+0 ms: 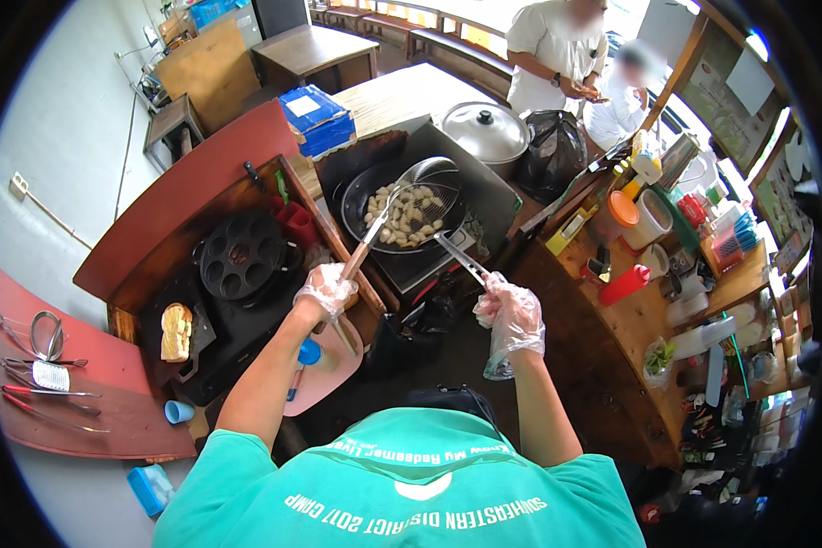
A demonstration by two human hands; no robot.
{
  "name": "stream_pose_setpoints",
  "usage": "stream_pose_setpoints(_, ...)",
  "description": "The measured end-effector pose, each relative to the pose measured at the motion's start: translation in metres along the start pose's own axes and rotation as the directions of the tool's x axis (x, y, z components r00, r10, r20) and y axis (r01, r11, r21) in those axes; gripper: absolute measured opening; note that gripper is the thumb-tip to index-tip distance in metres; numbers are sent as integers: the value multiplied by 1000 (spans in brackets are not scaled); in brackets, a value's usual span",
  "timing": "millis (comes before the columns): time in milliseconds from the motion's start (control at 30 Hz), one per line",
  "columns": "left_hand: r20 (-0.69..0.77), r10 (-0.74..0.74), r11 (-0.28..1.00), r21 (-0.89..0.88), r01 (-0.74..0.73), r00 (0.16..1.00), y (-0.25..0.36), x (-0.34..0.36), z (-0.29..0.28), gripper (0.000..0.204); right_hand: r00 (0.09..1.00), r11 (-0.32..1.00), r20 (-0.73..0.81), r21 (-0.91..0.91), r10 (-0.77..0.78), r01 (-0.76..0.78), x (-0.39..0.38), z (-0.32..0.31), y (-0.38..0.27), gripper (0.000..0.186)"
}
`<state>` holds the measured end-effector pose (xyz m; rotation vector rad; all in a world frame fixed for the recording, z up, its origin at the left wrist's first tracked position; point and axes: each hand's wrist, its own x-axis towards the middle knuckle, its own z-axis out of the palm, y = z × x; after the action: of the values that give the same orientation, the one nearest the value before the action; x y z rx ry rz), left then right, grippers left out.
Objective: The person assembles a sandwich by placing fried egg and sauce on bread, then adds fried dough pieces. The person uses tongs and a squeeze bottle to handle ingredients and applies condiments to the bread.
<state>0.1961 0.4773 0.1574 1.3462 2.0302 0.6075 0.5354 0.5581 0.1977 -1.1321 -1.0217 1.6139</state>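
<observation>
My left hand, in a clear plastic glove, is closed around the wooden handle of a wire skimmer. The skimmer's metal bowl leans over the far right side of a dark wok. Many pale, oval pieces of food lie in the wok, partly behind the skimmer. My right hand, also gloved, grips a long silver metal handle that reaches the wok's near right rim. Whether this handle belongs to the wok or to a separate tool, I cannot tell.
Left of the wok sit a round pan with hollows and toasted bread on a griddle. A lidded pot and a black bag stand beyond. Crowded shelves line the right. Two people are across the counter.
</observation>
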Motion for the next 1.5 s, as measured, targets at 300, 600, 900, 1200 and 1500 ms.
stream_pose_setpoints(300,-238,149,987,-16,-157,960,-17,13,-5,20,999,999,29,-23,-44,44,8,-8,11,22)
stream_pose_setpoints(600,-412,125,929,367,39,903,-36,41,-23,23,989,986,34,-81,-146,148,10,-16,24,26)
stream_pose_setpoints(900,-412,101,936,348,54,905,-44,42,-14,22,994,983,34,-148,-108,112,13,-15,32,33)
stream_pose_setpoints(1200,-385,148,935,354,-2,911,-51,35,-17,25,1000,1000,25,-22,-16,16,17,-3,43,32)
stream_pose_setpoints(1500,-353,145,910,415,16,924,-25,15,-17,24,999,981,39,-195,9,-1,9,3,38,37)
